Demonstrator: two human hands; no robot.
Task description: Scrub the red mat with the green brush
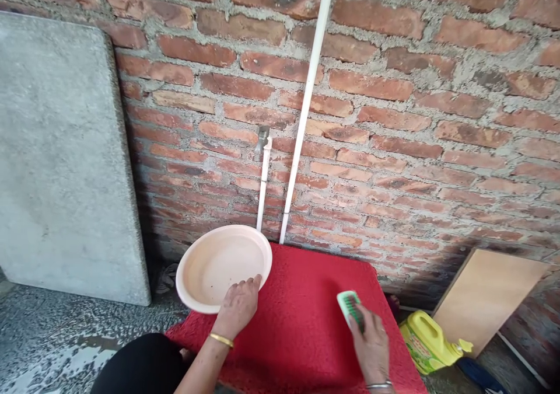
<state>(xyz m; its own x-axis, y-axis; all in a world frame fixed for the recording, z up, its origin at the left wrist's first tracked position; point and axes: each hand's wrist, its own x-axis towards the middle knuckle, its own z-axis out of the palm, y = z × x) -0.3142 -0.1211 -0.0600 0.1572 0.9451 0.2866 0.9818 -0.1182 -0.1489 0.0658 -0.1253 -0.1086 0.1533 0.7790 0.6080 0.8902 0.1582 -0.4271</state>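
A pale pink plastic basin (210,265) is tilted at the far left corner of a red, rough-textured surface (301,300). My left hand (240,306) is closed on the basin's near right rim, with a gold bangle at the wrist. Inside the basin are a few small dark specks. Over the right part of the red surface, my right hand (371,341) grips a green and white scrub brush (347,302). Some of the brush is hidden by my fingers, and I cannot tell whether it touches the red surface.
Behind stands a brick wall (371,84) with a tap (262,138) and a tall white pipe (308,96). A grey slab (65,149) leans at left above wet floor (65,335). To the right are a yellow jug (431,341) and a tan board (485,295).
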